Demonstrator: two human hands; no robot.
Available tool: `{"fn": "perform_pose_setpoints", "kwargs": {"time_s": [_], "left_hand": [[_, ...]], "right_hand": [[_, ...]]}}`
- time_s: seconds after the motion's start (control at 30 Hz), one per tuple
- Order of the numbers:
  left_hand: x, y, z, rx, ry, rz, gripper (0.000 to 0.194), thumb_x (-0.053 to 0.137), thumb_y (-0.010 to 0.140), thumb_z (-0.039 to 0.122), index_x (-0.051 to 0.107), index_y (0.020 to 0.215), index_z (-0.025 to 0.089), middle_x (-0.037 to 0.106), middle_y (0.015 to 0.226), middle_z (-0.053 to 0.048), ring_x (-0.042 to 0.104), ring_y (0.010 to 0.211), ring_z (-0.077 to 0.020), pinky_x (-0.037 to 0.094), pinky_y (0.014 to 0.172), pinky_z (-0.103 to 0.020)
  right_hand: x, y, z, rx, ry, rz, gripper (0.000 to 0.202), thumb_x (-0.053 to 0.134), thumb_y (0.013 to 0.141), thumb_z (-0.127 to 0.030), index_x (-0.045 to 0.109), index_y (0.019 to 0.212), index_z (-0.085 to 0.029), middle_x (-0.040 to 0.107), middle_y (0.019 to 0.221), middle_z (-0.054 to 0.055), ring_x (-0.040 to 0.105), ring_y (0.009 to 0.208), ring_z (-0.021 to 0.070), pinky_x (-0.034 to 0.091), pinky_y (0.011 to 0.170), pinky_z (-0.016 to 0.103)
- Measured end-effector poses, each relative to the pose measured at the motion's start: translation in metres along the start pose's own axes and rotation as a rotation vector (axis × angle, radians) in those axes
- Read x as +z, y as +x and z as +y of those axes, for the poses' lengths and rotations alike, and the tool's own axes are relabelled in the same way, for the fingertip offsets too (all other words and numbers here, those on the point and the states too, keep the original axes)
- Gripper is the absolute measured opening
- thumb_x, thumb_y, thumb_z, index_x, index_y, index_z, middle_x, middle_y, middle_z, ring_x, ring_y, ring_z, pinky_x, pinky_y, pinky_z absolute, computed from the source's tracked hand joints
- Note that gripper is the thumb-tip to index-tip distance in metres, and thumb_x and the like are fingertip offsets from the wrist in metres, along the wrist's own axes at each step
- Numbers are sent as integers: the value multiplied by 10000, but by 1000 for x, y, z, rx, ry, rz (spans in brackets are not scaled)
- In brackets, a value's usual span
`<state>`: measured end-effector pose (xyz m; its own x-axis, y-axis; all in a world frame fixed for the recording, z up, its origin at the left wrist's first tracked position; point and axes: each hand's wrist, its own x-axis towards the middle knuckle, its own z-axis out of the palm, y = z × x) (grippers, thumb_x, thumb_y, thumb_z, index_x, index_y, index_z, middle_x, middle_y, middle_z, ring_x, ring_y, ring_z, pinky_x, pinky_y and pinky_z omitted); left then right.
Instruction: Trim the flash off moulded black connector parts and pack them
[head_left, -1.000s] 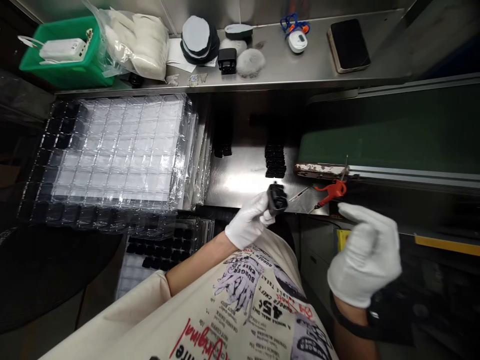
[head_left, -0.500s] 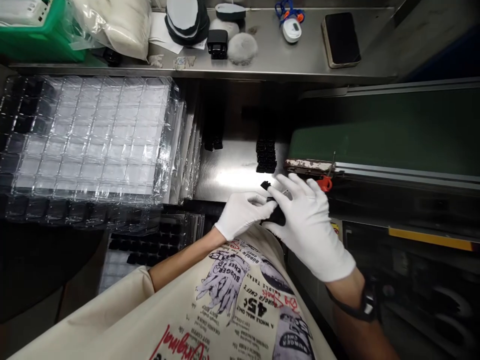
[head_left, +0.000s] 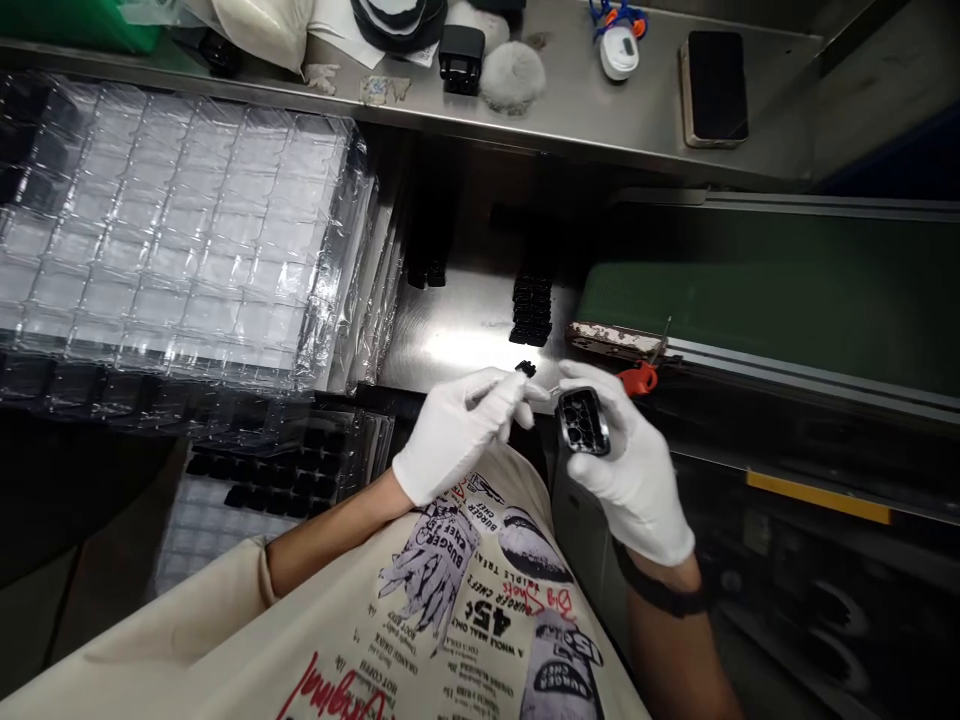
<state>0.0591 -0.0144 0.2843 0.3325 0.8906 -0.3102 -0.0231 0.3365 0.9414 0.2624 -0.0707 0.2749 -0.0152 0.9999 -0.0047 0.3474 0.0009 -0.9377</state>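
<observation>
My right hand (head_left: 637, 485), in a white glove, grips a small black plastic housing (head_left: 583, 424) by its sides. The housing's hollow, ribbed inside faces up toward me. To its left, my gloved left hand (head_left: 461, 430) has its fingertips pinched together; what they hold is hidden or too small to name. A thin pale sliver shows between the two hands, too small to identify. Just beyond the left fingertips lies a small black part (head_left: 526, 368) on the metal table (head_left: 465, 345). Behind it, several black parts (head_left: 531, 312) stand in a close-packed block.
Stacked clear compartment trays (head_left: 187, 240) fill the left side, with another tray of black pieces (head_left: 262, 480) below. A green conveyor belt (head_left: 787, 290) is at right, with an orange-handled tool (head_left: 639, 379) by its end. A metal shelf holds a phone (head_left: 714, 88) and an adapter (head_left: 460, 58).
My right hand has turned and closed around the black housing, whose inside now shows. My left hand has shifted slightly left. The camera view has tilted a little.
</observation>
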Motion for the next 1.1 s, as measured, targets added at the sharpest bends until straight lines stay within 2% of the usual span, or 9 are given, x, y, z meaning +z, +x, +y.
{"fn": "perform_pose_setpoints", "kwargs": {"time_s": [0.07,0.17,0.3,0.5,0.67,0.87,1.1], "left_hand": [[3,-1,10,7,34,-10,348,748,1054,499,891,984,189,797,806,-38,642,615,-89,534,592,-195],[7,1,17,-32,8,-29,275,789,1025,427,891,953,182,792,776,-29,670,627,-99,563,600,-195],[8,2,16,-47,-102,-32,326,757,1051,434,874,926,156,811,789,-50,700,607,-103,582,565,-187],[5,1,16,-67,-128,-22,402,729,1078,496,867,992,129,832,842,-81,735,601,-117,634,580,-211],[4,5,18,-70,-124,-26,390,739,1075,497,866,981,140,838,840,-74,751,617,-118,648,600,-208],[3,7,19,-66,-156,-49,351,760,1068,462,867,979,139,846,866,-77,758,623,-117,653,594,-204],[4,7,22,-90,-154,-44,399,746,1071,501,868,994,130,844,857,-86,780,641,-139,656,586,-217]], "right_hand": [[6,-7,7,42,145,-2,759,757,897,-837,690,1422,-292,623,1594,137,618,1482,367,540,1230,634],[11,-15,10,67,202,1,725,826,878,-775,710,1418,-306,610,1608,126,574,1533,371,482,1287,656],[11,-19,2,123,266,-20,735,812,870,-792,721,1455,-355,602,1609,107,566,1534,380,432,1311,701],[10,-20,-11,189,358,19,716,974,763,-674,779,1398,-407,574,1628,59,455,1611,381,265,1397,696],[12,-19,-13,205,402,34,701,1013,754,-592,789,1390,-400,572,1636,56,440,1625,378,265,1400,692],[11,-17,-9,193,430,12,721,1021,741,-587,783,1398,-408,571,1647,48,470,1610,365,275,1400,677],[11,-15,-11,167,447,39,743,1041,695,-593,807,1371,-392,617,1607,65,508,1586,368,366,1368,662]]}}
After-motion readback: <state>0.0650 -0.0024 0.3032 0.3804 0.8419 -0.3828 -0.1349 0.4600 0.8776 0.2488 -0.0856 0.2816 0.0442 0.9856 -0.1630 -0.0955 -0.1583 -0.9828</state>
